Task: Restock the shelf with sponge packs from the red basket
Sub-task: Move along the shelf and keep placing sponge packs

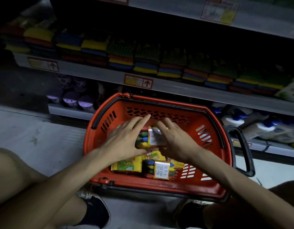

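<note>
sponge packs (161,169) lie loose in the red basket (159,185), which stands on the floor (35,129) directly in front of the shelf (96,72). several packs rest flat in the near half of the basket, yellow wrappers and white labels facing up. one upright pack (155,138) stands toward the middle of the basket, between the two hands. left hand (124,138): inside the basket, fingers straight and slightly spread, palm just beside the left face of the upright pack. right hand (176,139): inside the basket, fingers straight, palm against the right side of the same pack. neither hand is curled round it; motion blur prevents confirming firm contact. the basket's black handle (243,149) hangs out on the right side. the shelf above already carries stacked sponges (143,63) in yellow, blue, orange and green, filling the row, with a price label (138,80) on the shelf edge. below, purple-topped containers (70,100) stand left of the basket and white bottles (258,126) lie to the right.
</note>
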`<state>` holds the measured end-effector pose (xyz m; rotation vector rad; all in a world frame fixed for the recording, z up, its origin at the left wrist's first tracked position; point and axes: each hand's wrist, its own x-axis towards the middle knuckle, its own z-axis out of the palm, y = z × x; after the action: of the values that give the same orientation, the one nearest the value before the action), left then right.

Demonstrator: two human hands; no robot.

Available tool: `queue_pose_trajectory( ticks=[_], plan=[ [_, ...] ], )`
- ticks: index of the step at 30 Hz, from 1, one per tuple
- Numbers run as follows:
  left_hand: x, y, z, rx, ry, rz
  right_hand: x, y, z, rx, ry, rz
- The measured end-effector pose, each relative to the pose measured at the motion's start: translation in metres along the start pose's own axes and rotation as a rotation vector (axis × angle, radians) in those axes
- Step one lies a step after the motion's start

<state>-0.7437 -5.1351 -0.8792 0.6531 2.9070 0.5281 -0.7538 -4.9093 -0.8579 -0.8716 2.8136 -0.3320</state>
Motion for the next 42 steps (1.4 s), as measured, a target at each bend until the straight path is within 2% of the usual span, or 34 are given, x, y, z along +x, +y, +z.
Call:
queue_pose_trajectory(
  ticks=[4,9,11,15,18,26,32,38,42],
  plan=[
    [0.002,0.005,0.000,-0.083,0.050,-0.029,0.001,-0.009,-0.006,0.055,0.095,-0.082],
    [0.004,-0.004,-0.008,-0.070,0.124,-0.144,0.003,0.014,0.009,0.143,0.119,0.212],
    [0.003,-0.009,-0.009,-0.046,0.133,-0.165,0.001,0.021,0.021,0.108,-0.023,0.240],
    [-0.002,-0.015,-0.006,-0.027,0.138,-0.163,-0.005,0.016,0.065,0.020,-0.461,0.171],
    [-0.006,-0.019,-0.004,0.003,0.160,-0.129,-0.013,0.008,0.095,-0.084,-0.577,0.096],
    [-0.017,-0.029,-0.009,0.015,0.171,-0.084,-0.006,0.016,0.112,-0.155,-0.489,-0.039],
    [-0.021,-0.034,-0.010,-0.012,0.201,-0.166,-0.001,0.029,0.114,-0.147,-0.401,0.129],
    [-0.023,-0.034,-0.010,-0.044,0.183,-0.225,0.005,0.027,0.112,-0.150,-0.472,0.212],
    [-0.023,-0.033,-0.015,0.006,0.210,-0.228,0.003,0.027,0.097,0.037,-0.378,0.314]
  ],
)
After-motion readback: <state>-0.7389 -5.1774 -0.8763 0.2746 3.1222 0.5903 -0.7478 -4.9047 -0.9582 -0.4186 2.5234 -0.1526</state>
